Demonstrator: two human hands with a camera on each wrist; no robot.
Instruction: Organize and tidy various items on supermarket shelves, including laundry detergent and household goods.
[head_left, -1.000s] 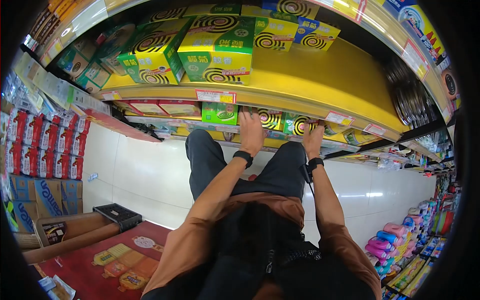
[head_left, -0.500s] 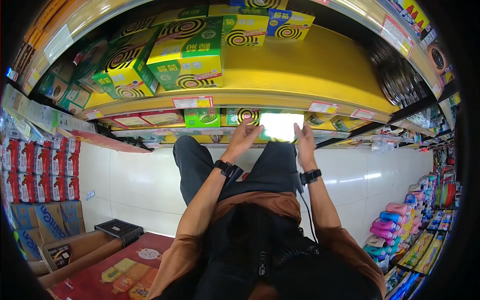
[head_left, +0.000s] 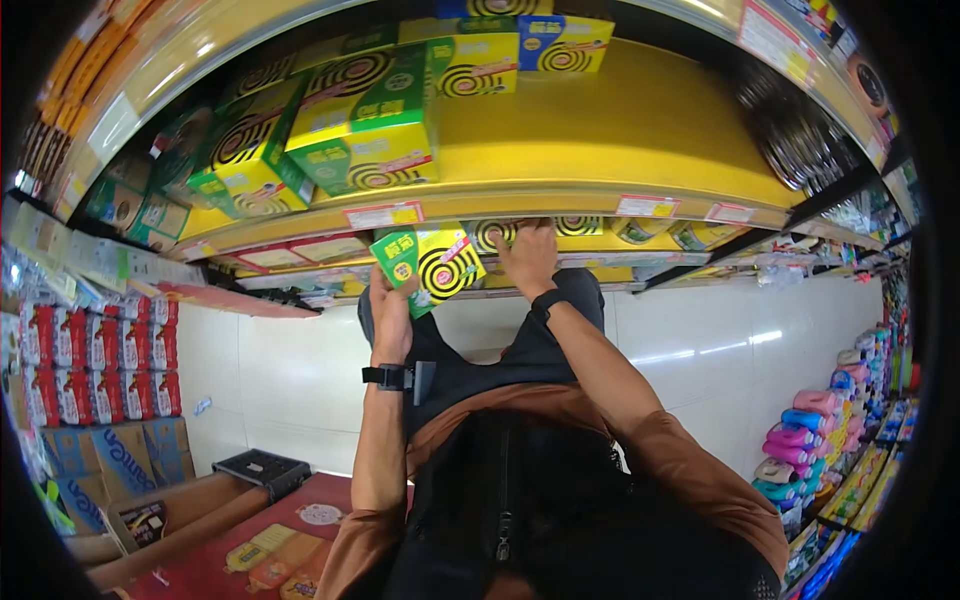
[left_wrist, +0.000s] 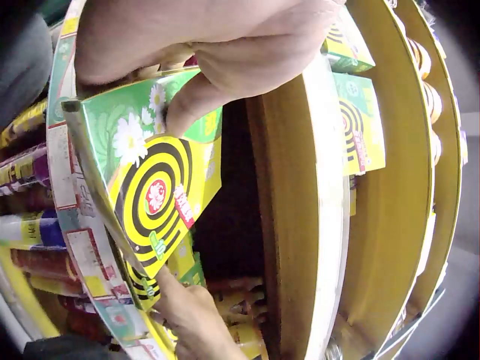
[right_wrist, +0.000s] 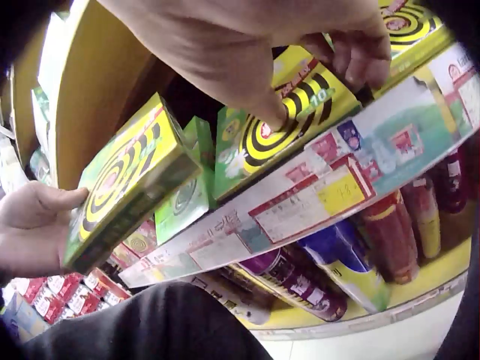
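Observation:
My left hand (head_left: 392, 312) grips a green and yellow mosquito coil box (head_left: 445, 268) by its left end, tilted in front of the lower shelf. Its thumb lies on the printed face, beside white flowers, in the left wrist view. Just to the right, my right hand (head_left: 530, 260) reaches under the upper shelf and holds a second mosquito coil box (right_wrist: 304, 112) standing on the lower shelf. The thumb presses that box's front and the fingers bend at its right end. Left of it stands a green box (right_wrist: 184, 206), partly hidden behind the held one.
Larger mosquito coil boxes (head_left: 365, 135) stand on the yellow upper shelf (head_left: 610, 130), whose front edge overhangs the lower row. Spray cans (right_wrist: 292, 281) lie below the lower shelf's price strip (right_wrist: 300, 202). A dark crate (head_left: 262, 468) and red-wrapped packs (head_left: 100, 345) are at the left.
Both hands were at the lower shelf, then held one box, washed out by glare, before it. Now the left hand has moved left with a box, and the right hand is back at the shelf row.

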